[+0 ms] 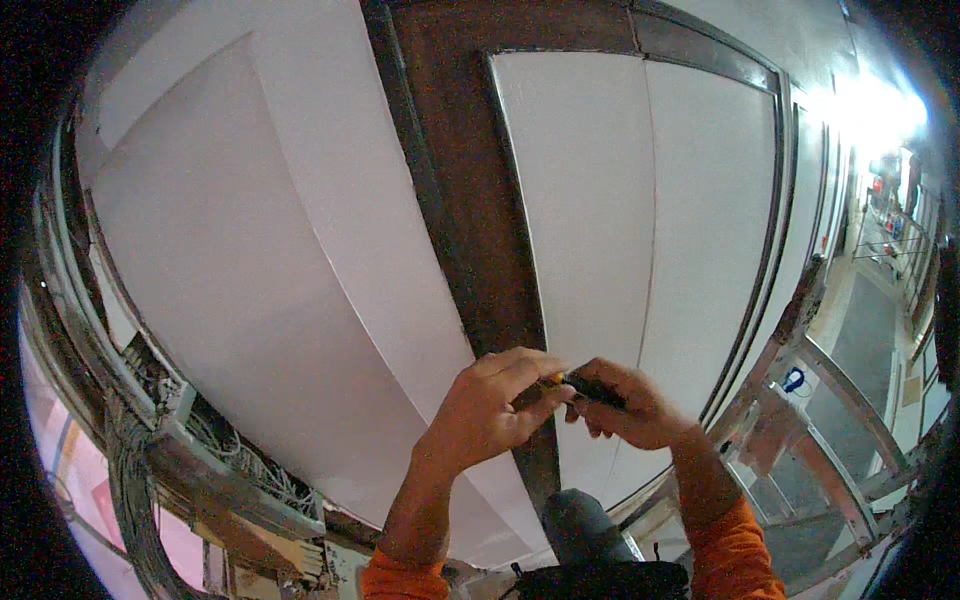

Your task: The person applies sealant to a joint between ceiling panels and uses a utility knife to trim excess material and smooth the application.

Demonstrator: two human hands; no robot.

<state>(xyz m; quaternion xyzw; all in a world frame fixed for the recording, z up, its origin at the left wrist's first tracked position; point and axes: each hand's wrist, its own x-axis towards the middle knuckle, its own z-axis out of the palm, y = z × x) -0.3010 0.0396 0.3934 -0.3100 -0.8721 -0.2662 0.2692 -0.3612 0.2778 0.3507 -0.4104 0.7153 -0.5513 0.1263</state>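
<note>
Both my hands are raised close together in front of a dark brown strip between white panels. My right hand [635,405] is closed around a slim black tool [598,392], whose exact kind I cannot make out. The tool's tip points toward my left hand [495,405]. There, a small yellow piece [553,379] shows between the thumb and curled fingers, at the end of the black tool. Whether the yellow piece belongs to the tool is unclear. My left hand's fingers hide most of what they pinch.
White panels [250,220] flank the dark brown strip [470,200]. Bundled cables [128,480] and an open cable tray [235,475] run along the left. A metal frame [850,480] with a blue coil [793,380] stands at lower right. Strong light [885,115] glares at upper right.
</note>
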